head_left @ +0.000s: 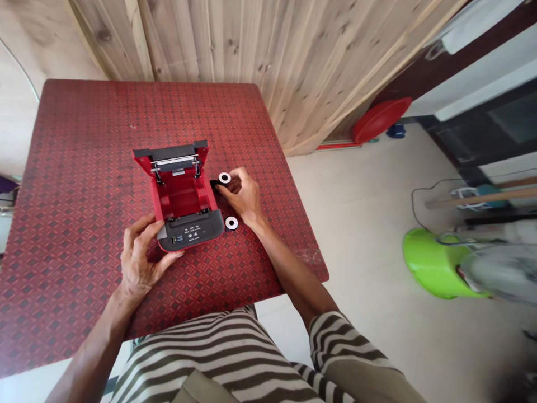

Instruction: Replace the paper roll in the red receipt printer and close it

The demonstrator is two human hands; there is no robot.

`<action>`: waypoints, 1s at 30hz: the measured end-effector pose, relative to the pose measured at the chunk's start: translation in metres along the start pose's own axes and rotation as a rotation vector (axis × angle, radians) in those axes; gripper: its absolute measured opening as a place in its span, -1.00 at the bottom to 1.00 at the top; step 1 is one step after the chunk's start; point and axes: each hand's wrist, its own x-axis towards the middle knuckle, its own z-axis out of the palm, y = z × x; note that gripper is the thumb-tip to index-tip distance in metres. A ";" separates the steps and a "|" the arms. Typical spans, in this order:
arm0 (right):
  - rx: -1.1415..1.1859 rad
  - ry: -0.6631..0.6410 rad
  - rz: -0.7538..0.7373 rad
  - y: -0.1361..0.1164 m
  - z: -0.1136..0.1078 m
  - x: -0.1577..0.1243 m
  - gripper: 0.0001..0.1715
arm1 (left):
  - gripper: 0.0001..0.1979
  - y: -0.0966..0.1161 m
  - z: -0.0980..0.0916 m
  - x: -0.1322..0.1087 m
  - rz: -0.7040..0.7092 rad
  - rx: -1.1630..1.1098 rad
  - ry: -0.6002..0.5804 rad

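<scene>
A small red and black receipt printer (pixel 191 232) stands on the table with its lid (pixel 174 155) raised and its red paper bay (pixel 180 196) bare inside. My left hand (pixel 140 254) grips the near left corner, fingers along the side and thumb at the front edge. To the printer's right, my right hand (pixel 241 196) is closed, thumb and fingers pinched around a dark piece (pixel 215 183) at the printer's side, which I cannot make out clearly. One white paper roll (pixel 225 178) sits right by those fingers. A second paper roll (pixel 231 223) lies nearer me, beside the printer's front right corner.
The table (pixel 84 145) has a red patterned cover and meets a wooden plank wall (pixel 218 45) at the back. Its right edge drops to a pale floor (pixel 335 224). On the floor are a green tub (pixel 432 263) and a red basin (pixel 381 118).
</scene>
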 end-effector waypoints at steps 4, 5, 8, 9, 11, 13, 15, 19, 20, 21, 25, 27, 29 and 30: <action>0.016 -0.052 0.029 0.001 -0.006 -0.002 -0.53 | -0.25 -0.001 0.000 0.000 0.005 -0.011 -0.001; 0.032 -0.064 0.039 0.001 -0.011 -0.004 -0.49 | -0.25 -0.001 0.000 0.000 0.005 -0.013 -0.003; 0.087 -0.062 0.048 -0.001 -0.038 -0.021 -0.55 | -0.25 -0.001 -0.001 0.001 0.006 -0.013 -0.005; 0.100 -0.074 0.047 -0.002 -0.049 -0.030 -0.64 | -0.24 0.000 -0.001 0.001 0.008 -0.012 -0.003; 0.097 -0.195 0.051 -0.007 -0.069 -0.049 -0.80 | -0.24 0.001 -0.001 0.002 0.010 -0.012 -0.002; 0.089 -0.348 0.066 -0.011 -0.079 -0.068 -0.69 | -0.24 0.002 -0.002 0.003 0.005 -0.013 -0.008; 0.070 -0.406 0.054 -0.012 -0.076 -0.083 -0.49 | -0.25 0.003 -0.002 0.003 -0.003 -0.014 -0.016; 0.049 -0.283 0.043 -0.007 -0.053 -0.096 -0.57 | -0.25 0.004 -0.002 0.002 -0.016 -0.014 -0.022; 0.079 -0.260 0.067 -0.006 -0.051 -0.096 -0.62 | -0.25 0.004 -0.002 0.002 -0.019 -0.017 -0.023; 0.135 -0.250 0.095 -0.007 -0.053 -0.096 -0.64 | -0.24 0.004 -0.002 0.002 -0.019 -0.021 -0.024; 0.483 -0.387 0.121 -0.032 -0.083 -0.086 -0.62 | -0.24 0.004 -0.001 0.001 -0.024 -0.029 -0.024; 0.621 -0.578 0.050 -0.053 -0.096 -0.076 -0.59 | -0.25 0.004 -0.001 0.001 -0.026 -0.031 -0.020; 0.692 -0.757 -0.006 -0.075 -0.097 -0.064 -0.56 | -0.25 0.004 -0.001 0.000 -0.018 -0.034 -0.018; 0.699 -0.816 -0.013 -0.084 -0.094 -0.058 -0.57 | -0.23 0.004 -0.001 0.000 -0.012 -0.039 -0.019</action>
